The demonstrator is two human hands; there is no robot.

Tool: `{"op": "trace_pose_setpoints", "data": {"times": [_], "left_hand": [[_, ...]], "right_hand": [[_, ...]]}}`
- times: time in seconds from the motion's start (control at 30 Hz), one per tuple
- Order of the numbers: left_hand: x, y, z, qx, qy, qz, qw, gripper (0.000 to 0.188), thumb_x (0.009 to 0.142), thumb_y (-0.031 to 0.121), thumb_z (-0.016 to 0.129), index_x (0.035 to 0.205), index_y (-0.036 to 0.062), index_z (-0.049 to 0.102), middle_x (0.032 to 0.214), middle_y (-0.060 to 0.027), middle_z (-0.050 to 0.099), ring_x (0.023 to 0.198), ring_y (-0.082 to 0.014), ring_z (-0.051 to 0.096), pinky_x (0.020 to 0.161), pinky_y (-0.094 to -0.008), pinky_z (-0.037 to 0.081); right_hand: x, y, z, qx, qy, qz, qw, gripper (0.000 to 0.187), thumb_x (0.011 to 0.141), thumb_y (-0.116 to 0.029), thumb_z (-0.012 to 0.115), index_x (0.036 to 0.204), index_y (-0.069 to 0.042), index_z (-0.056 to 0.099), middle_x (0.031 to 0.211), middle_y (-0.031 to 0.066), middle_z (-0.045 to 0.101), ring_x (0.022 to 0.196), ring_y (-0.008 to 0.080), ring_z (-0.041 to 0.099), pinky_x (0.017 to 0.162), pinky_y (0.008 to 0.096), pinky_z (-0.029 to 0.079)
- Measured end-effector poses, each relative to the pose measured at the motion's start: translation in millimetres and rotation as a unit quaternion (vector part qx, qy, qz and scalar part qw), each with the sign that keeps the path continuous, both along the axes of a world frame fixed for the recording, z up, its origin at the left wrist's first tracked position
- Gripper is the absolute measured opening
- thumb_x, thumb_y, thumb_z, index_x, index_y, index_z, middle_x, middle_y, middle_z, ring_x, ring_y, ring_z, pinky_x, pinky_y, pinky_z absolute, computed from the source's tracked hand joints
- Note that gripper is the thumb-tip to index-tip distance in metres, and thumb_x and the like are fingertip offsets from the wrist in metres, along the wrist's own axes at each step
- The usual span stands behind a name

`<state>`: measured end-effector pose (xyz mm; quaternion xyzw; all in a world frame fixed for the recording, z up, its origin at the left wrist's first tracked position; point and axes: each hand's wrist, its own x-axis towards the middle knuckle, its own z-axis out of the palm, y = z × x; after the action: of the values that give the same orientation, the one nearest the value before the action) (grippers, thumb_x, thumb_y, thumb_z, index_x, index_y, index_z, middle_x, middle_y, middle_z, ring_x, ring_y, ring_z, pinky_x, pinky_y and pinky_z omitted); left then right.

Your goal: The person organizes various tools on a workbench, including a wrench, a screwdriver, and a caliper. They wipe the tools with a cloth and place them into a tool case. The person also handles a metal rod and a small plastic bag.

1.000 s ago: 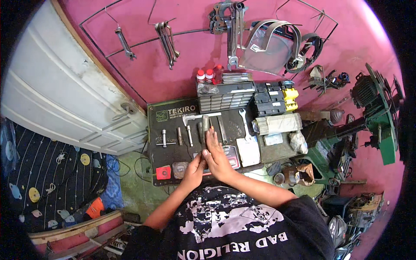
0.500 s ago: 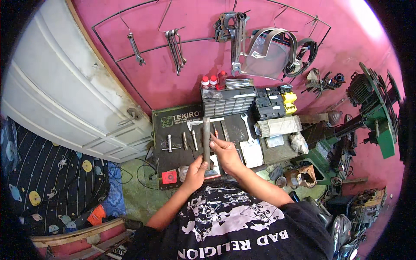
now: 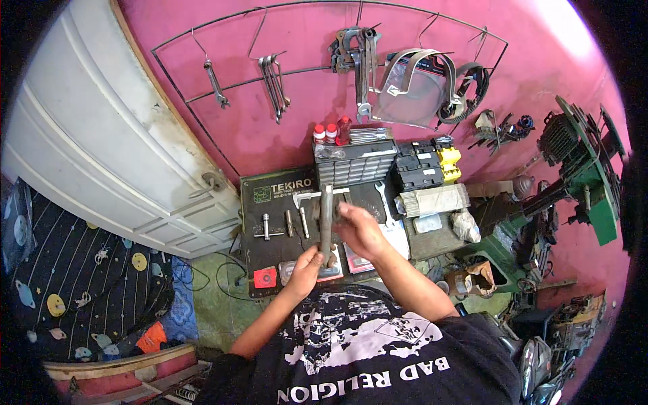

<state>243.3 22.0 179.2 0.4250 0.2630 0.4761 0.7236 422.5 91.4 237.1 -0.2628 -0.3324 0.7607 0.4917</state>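
Observation:
My left hand (image 3: 307, 271) is closed around the lower end of a long grey metal bar (image 3: 327, 219), which points away from me above the workbench. Just to the bar's right is my right hand (image 3: 363, 233). Its fingertips are smeared by motion, and whether they hold anything does not show. On the dark bench mat (image 3: 260, 179) beyond lie a T-handle tool (image 3: 266, 226), a short metal rod (image 3: 289, 223), a longer metal piece (image 3: 304, 222) and a caliper (image 3: 305, 196), partly hidden by the bar. A large wrench (image 3: 385, 202) lies at the right.
A small-drawer cabinet (image 3: 354, 167) stands at the back with red-capped bottles (image 3: 319, 132) on top. Black and yellow parts (image 3: 432, 165) are beside it. A red square item (image 3: 264, 277) sits at the front left. Wrenches (image 3: 273, 88) hang on the wall; a green machine (image 3: 587, 175) stands right.
My right hand has come off the bar and moved slightly right, now blurred. The left hand keeps its hold on the bar's lower end. The view has shifted a little.

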Motion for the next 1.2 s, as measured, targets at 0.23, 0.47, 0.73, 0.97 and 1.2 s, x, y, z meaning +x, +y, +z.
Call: {"op": "trace_pose_setpoints", "data": {"times": [0.23,0.47,0.73,0.97,1.2], "left_hand": [[9,-2,6,-0.107,-0.131,-0.013,0.986,0.041,0.104,0.035,0.052,0.122,-0.0018,0.058,0.093,-0.0030,0.056,0.085,-0.0158,0.046,0.086,-0.0321,0.039],[9,1,9,-0.137,-0.220,-0.065,0.964,0.040,0.103,0.037,0.051,0.124,0.0035,0.058,0.079,0.0017,0.046,0.082,-0.0155,0.044,0.087,-0.0364,0.036],[14,5,37,-0.112,-0.267,-0.084,0.953,0.036,0.103,0.038,0.051,0.120,0.0057,0.056,0.076,0.0032,0.043,0.083,-0.0157,0.044,0.088,-0.0383,0.035],[16,-4,31,-0.090,-0.233,-0.095,0.964,0.043,0.102,0.039,0.053,0.123,0.0016,0.057,0.078,0.0014,0.044,0.084,-0.0177,0.044,0.089,-0.0377,0.035],[15,-9,19,-0.067,-0.116,0.014,0.991,0.038,0.105,0.033,0.050,0.124,0.0001,0.056,0.088,-0.0030,0.053,0.089,-0.0182,0.048,0.089,-0.0342,0.038]], "right_hand": [[9,-14,-42,0.016,-0.011,0.110,0.994,0.038,0.102,-0.024,0.059,0.130,0.002,0.061,0.115,0.0089,0.068,0.092,0.0157,0.061,0.089,0.0340,0.052],[-12,-9,-39,-0.045,0.152,0.128,0.979,0.058,0.093,-0.036,0.070,0.139,-0.004,0.055,0.121,0.0099,0.064,0.099,0.0201,0.063,0.106,0.0426,0.048],[-17,9,-20,-0.059,0.125,0.131,0.982,0.055,0.095,-0.041,0.067,0.139,-0.009,0.056,0.112,0.0069,0.069,0.067,0.0109,0.058,0.053,0.0256,0.053],[-20,44,43,0.032,0.117,-0.002,0.993,0.053,0.102,-0.039,0.056,0.143,-0.006,0.050,0.112,0.0092,0.070,0.099,0.0159,0.063,0.086,0.0311,0.052],[-22,9,13,0.077,-0.162,-0.029,0.983,0.032,0.105,-0.029,0.055,0.111,-0.002,0.070,0.099,0.0010,0.070,0.090,0.0080,0.059,0.085,0.0277,0.048]]}}
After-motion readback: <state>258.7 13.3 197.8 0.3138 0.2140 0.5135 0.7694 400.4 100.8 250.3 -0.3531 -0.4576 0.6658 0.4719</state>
